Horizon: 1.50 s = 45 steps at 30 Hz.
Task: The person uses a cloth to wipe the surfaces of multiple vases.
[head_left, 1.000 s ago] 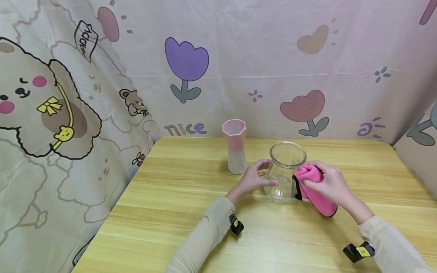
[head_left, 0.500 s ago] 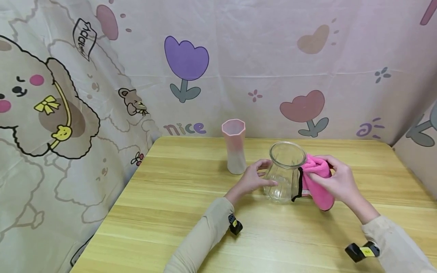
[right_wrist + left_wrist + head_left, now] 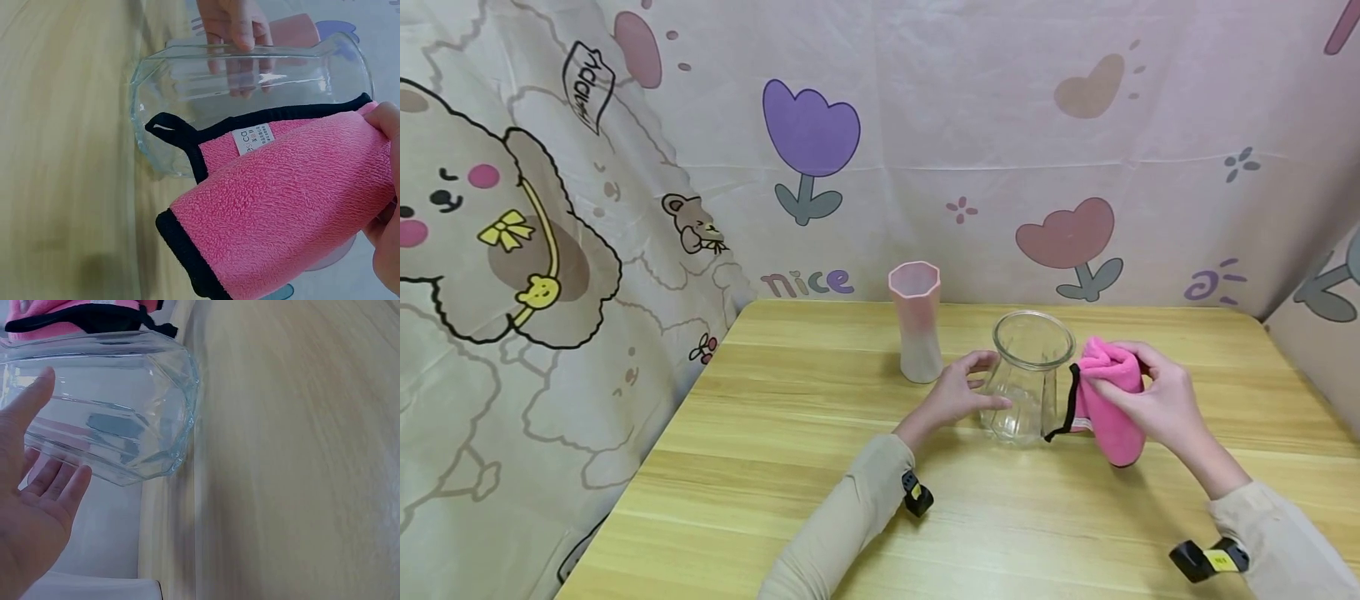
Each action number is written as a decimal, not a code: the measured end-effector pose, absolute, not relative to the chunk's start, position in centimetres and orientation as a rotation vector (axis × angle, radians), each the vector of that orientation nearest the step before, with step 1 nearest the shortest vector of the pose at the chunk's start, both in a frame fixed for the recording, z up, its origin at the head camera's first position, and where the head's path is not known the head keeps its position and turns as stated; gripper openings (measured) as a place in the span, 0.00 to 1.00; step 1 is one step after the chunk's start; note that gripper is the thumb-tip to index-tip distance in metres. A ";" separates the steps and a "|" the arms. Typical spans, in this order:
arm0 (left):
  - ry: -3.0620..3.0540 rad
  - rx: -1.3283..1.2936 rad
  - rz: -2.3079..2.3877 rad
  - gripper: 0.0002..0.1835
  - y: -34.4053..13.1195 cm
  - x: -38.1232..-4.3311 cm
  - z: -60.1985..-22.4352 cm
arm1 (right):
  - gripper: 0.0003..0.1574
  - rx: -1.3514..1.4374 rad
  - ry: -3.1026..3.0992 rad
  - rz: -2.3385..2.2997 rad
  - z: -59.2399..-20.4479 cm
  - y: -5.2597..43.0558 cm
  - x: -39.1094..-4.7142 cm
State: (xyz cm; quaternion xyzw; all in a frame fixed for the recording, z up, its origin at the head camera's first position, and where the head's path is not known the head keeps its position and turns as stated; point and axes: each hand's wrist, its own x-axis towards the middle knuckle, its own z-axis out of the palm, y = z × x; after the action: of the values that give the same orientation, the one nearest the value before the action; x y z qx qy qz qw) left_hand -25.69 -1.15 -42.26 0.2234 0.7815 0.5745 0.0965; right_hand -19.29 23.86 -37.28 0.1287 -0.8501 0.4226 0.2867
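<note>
pink, fleecy, black-edged cloth (image 3: 1114,421) is hanging from the right hand (image 3: 1167,396), whose thumb and fingers are pinching its bunched top. spread wide, the left hand (image 3: 955,392) is loosely curving round a clear, faceted glass jar (image 3: 1028,382), its thumb lying along the near side, its fingers along the far side. the jar is standing upright between both hands' fingers; whether the cloth is touching it, one cannot tell. beyond the left fingers, a tall, angular, pink-to-white vase (image 3: 919,329) is standing on the pale wood-grain table (image 3: 1015,533). farther out, a cartoon-printed fabric backdrop (image 3: 940,108) is hanging.
</note>
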 end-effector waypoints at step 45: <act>3.279 0.177 1.247 0.46 4.3 -20.9 -41.4 | 0.26 0.334 -2.320 1.133 -37.8 24.3 -18.9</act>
State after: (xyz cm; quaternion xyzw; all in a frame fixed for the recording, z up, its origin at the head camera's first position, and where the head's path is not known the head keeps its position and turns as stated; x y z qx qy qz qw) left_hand -20.87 4.32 -41.40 0.0495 0.9175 0.3490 -0.1842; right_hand -18.90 24.35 -37.85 0.1235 -0.8590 0.4197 0.2659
